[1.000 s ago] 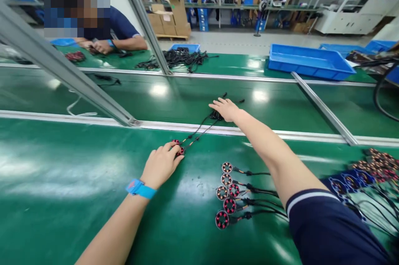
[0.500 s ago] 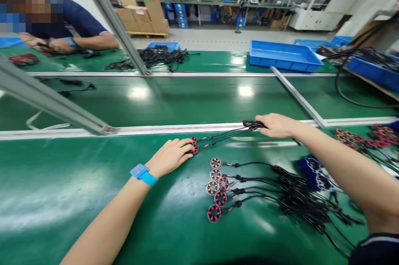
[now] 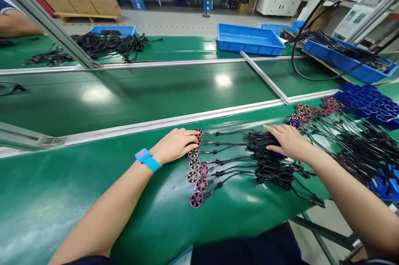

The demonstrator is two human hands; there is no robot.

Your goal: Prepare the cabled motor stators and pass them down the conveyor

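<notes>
My left hand, with a blue wristband, lies on the green table with its fingertips pressed on two small round red-and-copper stator coils. Below them lies a row of several more coils with black leads running right. My right hand rests flat, fingers stretched, on the bundled black cables of those coils. Both hands press down and hold nothing up.
A pile of more coils and black wires lies at right beside dark blue trays. Blue bins and a cable heap sit across the conveyor belt. Another person's arm shows far left.
My right hand pulled the cable ends from the belt's edge back onto the near table beside the other leads. My left hand kept on the two coils. The camera turned right.
</notes>
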